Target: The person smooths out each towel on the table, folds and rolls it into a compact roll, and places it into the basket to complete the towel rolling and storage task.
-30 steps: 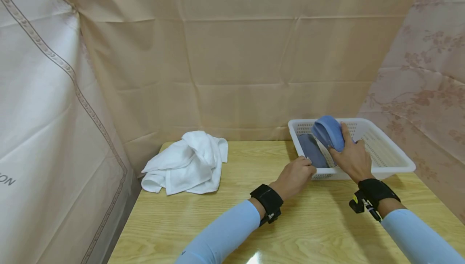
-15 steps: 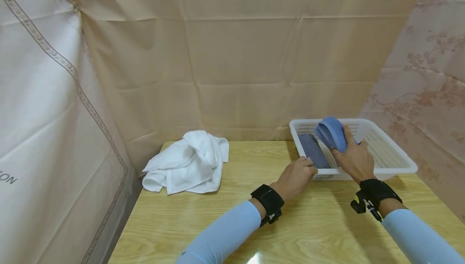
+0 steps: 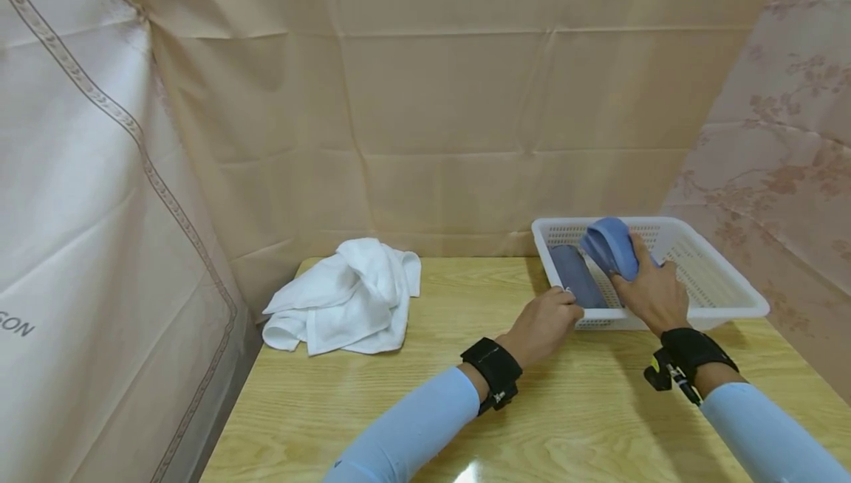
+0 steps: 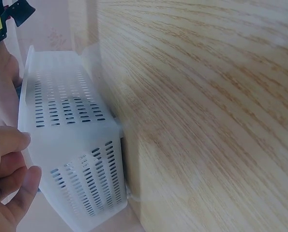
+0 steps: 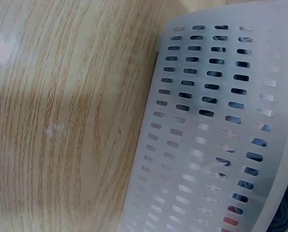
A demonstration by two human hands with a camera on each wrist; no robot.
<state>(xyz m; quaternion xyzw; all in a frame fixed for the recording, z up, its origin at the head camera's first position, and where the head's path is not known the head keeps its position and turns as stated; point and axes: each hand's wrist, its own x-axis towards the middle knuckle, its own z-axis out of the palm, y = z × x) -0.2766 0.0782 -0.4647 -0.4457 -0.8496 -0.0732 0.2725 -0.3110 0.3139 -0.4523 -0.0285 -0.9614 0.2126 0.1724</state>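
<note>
A white basket (image 3: pixel 728 313) with slotted walls stands at about two o'clock on the wood-grained table (image 3: pixel 399 409). The person's left hand (image 3: pixel 544 324) is at the basket's eight o'clock corner, its grip narrow, thumb and fingers pinching the rim. The right hand (image 3: pixel 654 295) reaches in over the six o'clock side, and its grip holds a blue folded cloth (image 3: pixel 613 247), thumb on one side and fingers on the other. That cloth leans in the basket's ten o'clock part, tilted toward eleven; the right wrist view is mostly slotted wall, so whether it touches the basket floor is hard to tell. Just beside it, at nine o'clock inside the basket, lies a grey-blue rolled cloth (image 3: pixel 575 276). Well apart, at ten o'clock on the table, a white towel (image 3: pixel 352 298) lies in a loose heap. Both arms wear light blue sleeves (image 3: pixel 412 424) and black wrist bands (image 3: pixel 493 368).
</note>
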